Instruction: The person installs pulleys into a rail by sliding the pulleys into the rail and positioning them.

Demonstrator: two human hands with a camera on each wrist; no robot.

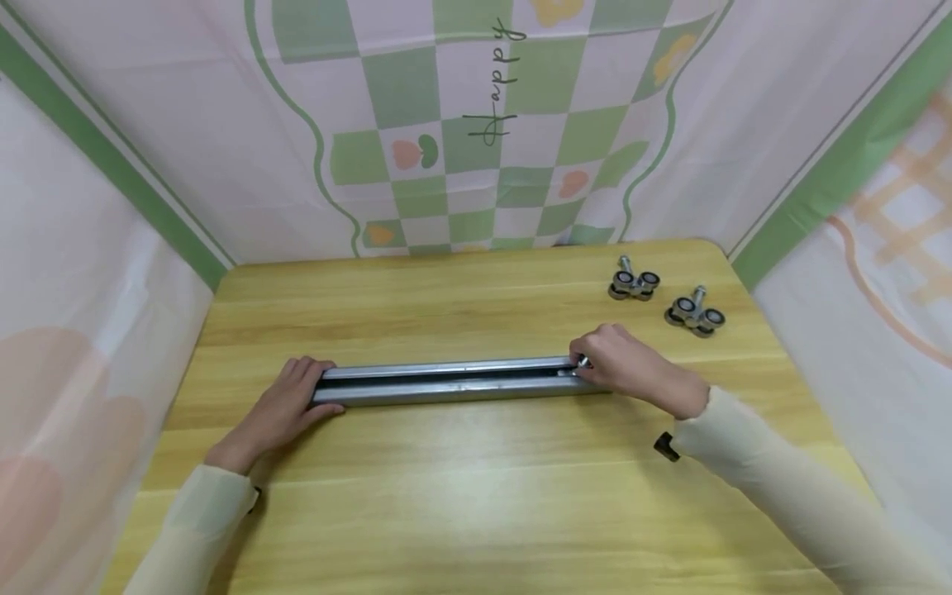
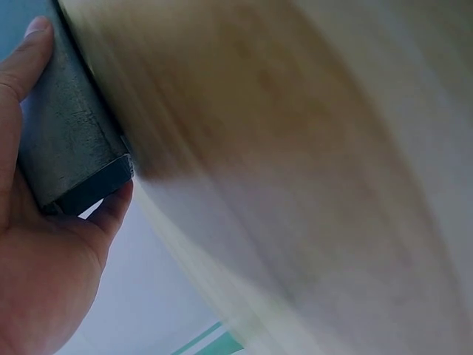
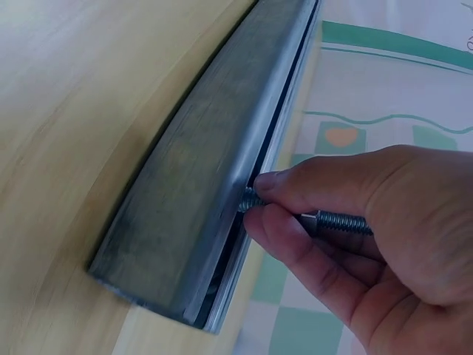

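A long metal channel rail [image 1: 431,393] lies across the wooden table with its slot facing up. My left hand [image 1: 281,403] grips its left end, the thumb along the near side and the fingers around the far side. At the right end, my right hand [image 1: 628,364] pinches a threaded bolt [image 3: 341,222] between thumb and fingers. The bolt stands up out of the slot, its lower end inside the rail and hidden. In the left wrist view, the rail's end [image 2: 96,183] sits against the left palm.
Two roller trolleys, each with several wheels and a bolt, lie at the table's back right: one trolley [image 1: 634,283] farther back, the other trolley [image 1: 695,314] nearer the right edge. Patterned cloth [image 1: 476,190] hangs behind the wooden table [image 1: 476,512] and at both sides.
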